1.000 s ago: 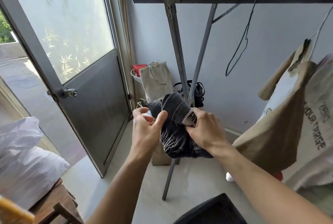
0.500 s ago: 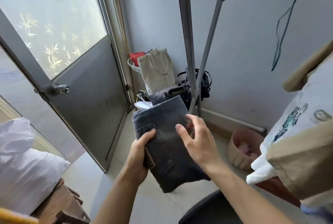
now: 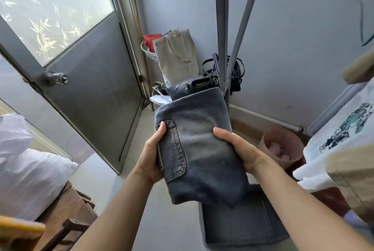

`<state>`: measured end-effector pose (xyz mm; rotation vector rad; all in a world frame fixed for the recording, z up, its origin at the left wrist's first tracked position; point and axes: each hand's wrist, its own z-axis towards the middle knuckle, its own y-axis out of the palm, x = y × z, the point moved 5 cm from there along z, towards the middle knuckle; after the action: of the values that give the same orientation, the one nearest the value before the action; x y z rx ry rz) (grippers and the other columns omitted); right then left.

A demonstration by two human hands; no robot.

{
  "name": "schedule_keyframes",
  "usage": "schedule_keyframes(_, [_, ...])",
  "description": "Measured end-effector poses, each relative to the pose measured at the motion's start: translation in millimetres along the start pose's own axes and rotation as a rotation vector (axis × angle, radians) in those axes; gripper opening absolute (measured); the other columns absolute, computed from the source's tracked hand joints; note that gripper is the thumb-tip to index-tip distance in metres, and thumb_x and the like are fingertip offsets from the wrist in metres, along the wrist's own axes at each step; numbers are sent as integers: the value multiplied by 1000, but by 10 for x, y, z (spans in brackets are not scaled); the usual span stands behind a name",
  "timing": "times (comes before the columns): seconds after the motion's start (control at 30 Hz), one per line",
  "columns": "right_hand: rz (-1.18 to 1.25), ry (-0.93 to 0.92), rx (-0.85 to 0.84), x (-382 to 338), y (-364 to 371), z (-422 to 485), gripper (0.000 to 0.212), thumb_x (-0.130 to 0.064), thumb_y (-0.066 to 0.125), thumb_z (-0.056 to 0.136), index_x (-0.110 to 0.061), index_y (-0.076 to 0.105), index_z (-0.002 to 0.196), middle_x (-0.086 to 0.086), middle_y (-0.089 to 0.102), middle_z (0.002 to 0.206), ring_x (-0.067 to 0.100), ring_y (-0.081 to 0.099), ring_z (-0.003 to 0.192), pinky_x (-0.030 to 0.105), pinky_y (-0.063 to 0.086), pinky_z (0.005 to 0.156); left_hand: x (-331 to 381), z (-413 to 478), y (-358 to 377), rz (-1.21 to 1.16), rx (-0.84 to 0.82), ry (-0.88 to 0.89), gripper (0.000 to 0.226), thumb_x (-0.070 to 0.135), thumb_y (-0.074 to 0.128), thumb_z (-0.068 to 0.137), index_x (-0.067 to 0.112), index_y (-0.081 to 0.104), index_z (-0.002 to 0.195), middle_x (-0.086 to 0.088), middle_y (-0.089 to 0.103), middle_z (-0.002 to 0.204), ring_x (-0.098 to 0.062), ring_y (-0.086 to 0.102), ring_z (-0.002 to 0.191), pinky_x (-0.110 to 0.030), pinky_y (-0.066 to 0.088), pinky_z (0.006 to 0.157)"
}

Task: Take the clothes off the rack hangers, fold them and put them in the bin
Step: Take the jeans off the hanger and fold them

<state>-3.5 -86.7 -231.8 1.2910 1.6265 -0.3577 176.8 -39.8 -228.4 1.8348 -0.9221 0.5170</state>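
Folded jeans (image 3: 202,145) up in air, held between both hands, just above dark bin (image 3: 242,224) on floor.
Left hand (image 3: 151,161) grips left edge by pocket, thumb on top.
Right hand (image 3: 238,149) grips right edge.
Fold looks neat; bottom corner hangs loose.
Could go wrong: let go too high, jeans flop open, fold lost.
Tip to one side: jeans miss bin, land on floor.
Shirts (image 3: 344,129) hang at right, not yet folded.

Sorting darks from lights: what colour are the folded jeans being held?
The jeans are faded grey-blue denim, paler across the middle; the head view shows it best.
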Motion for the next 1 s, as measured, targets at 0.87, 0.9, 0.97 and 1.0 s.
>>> schedule_keyframes(0.87, [219, 176, 479, 2801, -2486, 1287, 41, -22, 66, 80, 2, 63, 114, 28, 71, 101, 41, 71, 89, 46, 54, 85, -3312, 2351, -1312, 383, 282, -328, 29, 37, 58, 96, 13, 65, 111, -8, 74, 105, -24, 71, 97, -41, 55, 92])
schedule_keyframes(0.9, [227, 197, 503, 3095, -2627, 1387, 40, -21, 66, 82, 2, 63, 114, 28, 71, 101, 42, 70, 89, 47, 54, 85, -3628, 2459, -1492, 371, 304, -355, 27, 33, 58, 97, 13, 63, 113, -9, 73, 106, -25, 70, 98, -38, 56, 89])
schedule_keyframes(0.97, [232, 237, 533, 3527, -2840, 1534, 38, -22, 66, 83, 1, 64, 112, 28, 71, 100, 42, 71, 87, 46, 55, 82, -4049, 2625, -1759, 361, 336, -394, 27, 25, 58, 97, 12, 59, 121, -11, 71, 111, -26, 69, 101, -36, 56, 83])
schedule_keyframes(1.0, [226, 254, 541, 3715, -2936, 1604, 37, -24, 67, 82, 0, 65, 110, 26, 72, 99, 40, 72, 84, 44, 55, 79, -4238, 2710, -1888, 362, 356, -407, 27, 20, 58, 97, 11, 58, 123, -12, 71, 113, -28, 68, 102, -36, 56, 83])
